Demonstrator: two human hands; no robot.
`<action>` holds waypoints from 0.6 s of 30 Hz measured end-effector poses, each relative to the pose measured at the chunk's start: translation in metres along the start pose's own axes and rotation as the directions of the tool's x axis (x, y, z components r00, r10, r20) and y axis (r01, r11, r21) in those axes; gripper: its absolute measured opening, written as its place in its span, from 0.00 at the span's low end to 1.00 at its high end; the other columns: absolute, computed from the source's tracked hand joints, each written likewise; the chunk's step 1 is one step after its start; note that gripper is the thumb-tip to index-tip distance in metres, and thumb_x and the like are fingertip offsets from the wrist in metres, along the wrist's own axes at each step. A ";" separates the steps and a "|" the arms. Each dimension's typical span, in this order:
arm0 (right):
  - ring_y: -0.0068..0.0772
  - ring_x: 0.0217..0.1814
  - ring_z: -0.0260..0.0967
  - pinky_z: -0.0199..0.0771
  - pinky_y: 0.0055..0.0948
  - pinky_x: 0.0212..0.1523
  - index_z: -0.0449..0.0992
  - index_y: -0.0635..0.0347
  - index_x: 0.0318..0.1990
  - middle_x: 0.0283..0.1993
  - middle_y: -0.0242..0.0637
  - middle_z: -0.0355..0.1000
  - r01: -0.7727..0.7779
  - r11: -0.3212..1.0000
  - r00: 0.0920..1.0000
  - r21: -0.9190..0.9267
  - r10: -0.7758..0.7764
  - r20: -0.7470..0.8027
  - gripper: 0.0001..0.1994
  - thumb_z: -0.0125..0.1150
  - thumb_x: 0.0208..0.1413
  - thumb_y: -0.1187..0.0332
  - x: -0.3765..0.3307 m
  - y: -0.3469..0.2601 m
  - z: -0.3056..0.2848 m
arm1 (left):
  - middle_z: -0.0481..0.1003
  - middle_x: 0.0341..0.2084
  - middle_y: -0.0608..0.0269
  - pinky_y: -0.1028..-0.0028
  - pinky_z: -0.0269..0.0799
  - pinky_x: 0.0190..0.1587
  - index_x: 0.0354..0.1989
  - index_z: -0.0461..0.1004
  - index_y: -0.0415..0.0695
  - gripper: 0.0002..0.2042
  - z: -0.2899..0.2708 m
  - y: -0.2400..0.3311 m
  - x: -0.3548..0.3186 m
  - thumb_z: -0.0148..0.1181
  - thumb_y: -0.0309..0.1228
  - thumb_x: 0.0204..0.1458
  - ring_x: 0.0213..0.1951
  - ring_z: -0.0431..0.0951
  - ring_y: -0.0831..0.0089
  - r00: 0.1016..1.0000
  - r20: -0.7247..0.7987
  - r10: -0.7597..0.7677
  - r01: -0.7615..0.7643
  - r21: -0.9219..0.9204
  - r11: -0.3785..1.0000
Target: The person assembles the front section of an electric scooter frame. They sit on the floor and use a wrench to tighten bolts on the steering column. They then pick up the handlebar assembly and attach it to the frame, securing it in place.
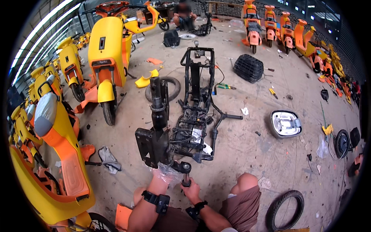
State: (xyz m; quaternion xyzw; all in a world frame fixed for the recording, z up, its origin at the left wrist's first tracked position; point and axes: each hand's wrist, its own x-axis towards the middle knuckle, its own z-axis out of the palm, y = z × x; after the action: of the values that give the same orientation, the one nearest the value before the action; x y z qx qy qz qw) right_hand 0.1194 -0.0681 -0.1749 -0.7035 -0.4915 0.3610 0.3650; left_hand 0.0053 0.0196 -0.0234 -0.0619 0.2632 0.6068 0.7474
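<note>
- Bare knee (246,181) and brown shorts are seen at the bottom edge, nearest the camera, with both forearms rising between them; a black strap is worn on each wrist.
- Stripped black scooter frame (195,100) is laid lengthwise on the concrete floor (251,150), straight ahead of the person, with loose wiring bundled in its middle.
- Yellow scooter (106,58) is parked upright just left of the frame; more yellow-and-orange scooters are lined up along the left edge, and orange ones stand at the far right.
- Black steering column (156,120) with its bracket stands at the near end of the frame.
- Loose tyre (286,208) lies on the floor at lower right, well apart from the frame.
- Grey-rimmed panel (285,123) lies on the floor to the right of the frame.
- Left hand (164,174) is pressed against the underside of the column's bracket, through a scrap of clear plastic; whether it is closed cannot be told.
- Right hand (192,191) is clamped around a short black handle (186,174) just beside the bracket; the hands are kept close together but not touching.
</note>
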 end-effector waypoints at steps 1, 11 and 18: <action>0.52 0.33 0.73 0.72 0.42 0.34 0.72 0.55 0.37 0.27 0.46 0.74 -0.007 0.997 1.000 0.077 0.004 0.031 0.18 0.68 0.39 0.58 -0.011 0.004 0.008 | 0.75 0.28 0.54 0.57 0.73 0.42 0.39 0.74 0.43 0.22 -0.018 0.003 0.002 0.43 0.49 0.55 0.31 0.75 0.56 1.000 0.004 0.019 -0.019 0.010 1.000; 0.51 0.36 0.73 0.70 0.38 0.33 0.69 0.59 0.34 0.29 0.47 0.73 0.012 0.962 0.994 0.272 -0.041 0.099 0.16 0.69 0.41 0.63 -0.007 0.006 0.003 | 0.76 0.30 0.59 0.57 0.73 0.36 0.40 0.74 0.48 0.22 -0.050 -0.004 0.025 0.48 0.53 0.51 0.28 0.74 0.58 0.992 -0.122 -0.044 0.027 -0.140 0.990; 0.47 0.35 0.74 0.71 0.36 0.33 0.69 0.60 0.34 0.29 0.46 0.74 0.015 0.961 0.991 0.277 -0.052 0.126 0.16 0.68 0.42 0.64 -0.005 0.001 0.000 | 0.76 0.30 0.59 0.57 0.73 0.36 0.40 0.74 0.48 0.22 -0.047 -0.002 0.027 0.47 0.53 0.51 0.28 0.74 0.58 0.992 -0.116 -0.048 0.034 -0.122 0.992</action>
State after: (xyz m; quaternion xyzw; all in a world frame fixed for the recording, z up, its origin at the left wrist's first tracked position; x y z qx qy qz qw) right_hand 0.1186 -0.0733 -0.1747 -0.6123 -0.4714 0.4651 0.4320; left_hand -0.0042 0.0233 -0.0766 -0.1479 0.2690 0.6013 0.7377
